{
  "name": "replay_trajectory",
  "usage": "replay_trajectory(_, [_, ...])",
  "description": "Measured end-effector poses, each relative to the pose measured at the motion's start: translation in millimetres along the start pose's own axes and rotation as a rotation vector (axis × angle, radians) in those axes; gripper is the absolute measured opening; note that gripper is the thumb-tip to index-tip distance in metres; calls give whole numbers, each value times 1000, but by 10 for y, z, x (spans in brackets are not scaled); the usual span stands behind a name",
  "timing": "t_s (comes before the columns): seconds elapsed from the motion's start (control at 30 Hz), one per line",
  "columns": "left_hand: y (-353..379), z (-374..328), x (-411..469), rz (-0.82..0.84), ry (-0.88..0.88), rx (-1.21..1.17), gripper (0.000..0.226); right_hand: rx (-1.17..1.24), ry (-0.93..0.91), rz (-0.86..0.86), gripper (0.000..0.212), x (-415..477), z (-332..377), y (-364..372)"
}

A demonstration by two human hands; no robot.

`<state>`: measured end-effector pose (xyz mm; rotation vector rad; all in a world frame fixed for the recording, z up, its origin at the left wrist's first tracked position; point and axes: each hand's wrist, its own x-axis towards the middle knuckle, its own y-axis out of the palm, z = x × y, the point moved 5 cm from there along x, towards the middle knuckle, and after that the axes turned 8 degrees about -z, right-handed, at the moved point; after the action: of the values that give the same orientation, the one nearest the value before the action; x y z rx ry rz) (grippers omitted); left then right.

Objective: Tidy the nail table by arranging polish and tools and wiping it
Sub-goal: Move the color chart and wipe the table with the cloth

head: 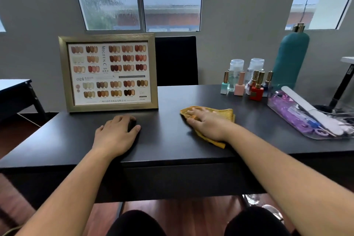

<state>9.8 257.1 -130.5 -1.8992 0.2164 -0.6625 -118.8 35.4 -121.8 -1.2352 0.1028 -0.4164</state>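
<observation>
A yellow cloth [224, 114] lies on the dark table [166, 140], right of centre. My right hand [206, 122] presses flat on top of it, fingers spread. My left hand [116, 134] rests palm down on the bare table in front of the framed nail colour chart [109, 72], holding nothing. Several nail polish bottles [256, 90] stand grouped at the back right, beside two clear pump bottles [236, 72]. A clear tray [283, 113] at the right edge holds a white nail file [306, 105], purple items and small tools.
A tall teal bottle [291, 59] stands behind the polish. A black chair back [176, 59] rises beyond the table's far edge. Another table [13, 86] sits at the left. My knees are under the near edge.
</observation>
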Motion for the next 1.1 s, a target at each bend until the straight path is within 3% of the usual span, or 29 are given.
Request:
replay_trajectory(0.2, [15, 3, 17, 3, -12, 5, 42, -99, -237, -60, 56, -554, 647, 201])
replay_trajectory(0.43, [0, -9, 7, 5, -9, -10, 41, -164, -314, -515, 34, -1107, 365, -38])
replay_trajectory(0.57, [-11, -20, -4, 8, -6, -3, 43, -121, -180, -605, 29, -1216, 26, -276])
replay_trajectory(0.67, [-17, -18, -5, 12, -6, 3, 45, 29, 27, -714, 32, -1090, -257, -541])
replay_trajectory(0.8, [-18, -16, -9, 19, -3, -9, 44, 172, 286, -973, 42, -805, -665, -882])
replay_trajectory(0.87, [-21, -15, -11, 13, -2, -15, 44, 193, 377, -786, 44, -583, -793, -783])
replay_trajectory(0.97, [-20, -11, -2, 12, 9, -11, 44, 34, 466, -281, 52, -282, -903, -396])
replay_trajectory(1.1, [-18, -16, 4, 18, 0, 1, 45, -80, 423, -57, 59, -28, -733, -255])
